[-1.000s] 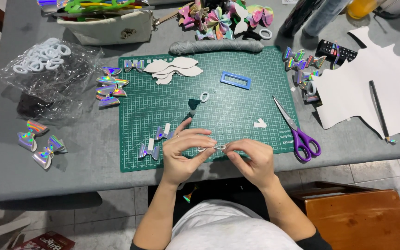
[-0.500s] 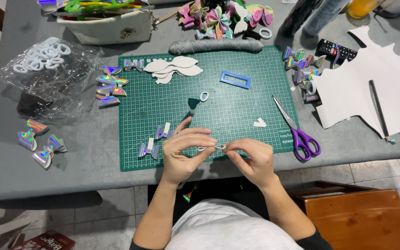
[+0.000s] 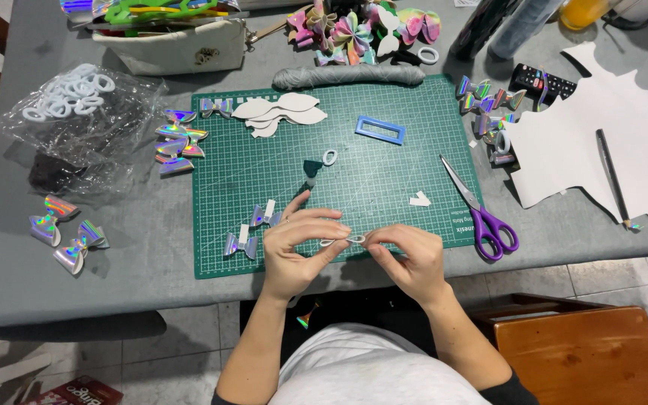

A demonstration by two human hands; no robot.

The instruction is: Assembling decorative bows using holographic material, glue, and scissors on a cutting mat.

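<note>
My left hand (image 3: 301, 244) and my right hand (image 3: 406, 259) meet over the front edge of the green cutting mat (image 3: 384, 180). Between their fingertips they pinch a small folded white bow piece (image 3: 344, 241). Just left of my left hand lie two small holographic bow pieces with white strips (image 3: 253, 229). Further up the mat are white bow-shaped cutouts (image 3: 279, 114), a blue rectangular template (image 3: 380, 130) and a small white ring (image 3: 329, 157).
Purple-handled scissors (image 3: 481, 210) lie at the mat's right edge, beside a large white sheet (image 3: 601, 142) with a pen. Holographic bows (image 3: 65, 236) sit at the left, a plastic bag of white rings (image 3: 69, 97) above them. A wooden stool (image 3: 586, 352) stands lower right.
</note>
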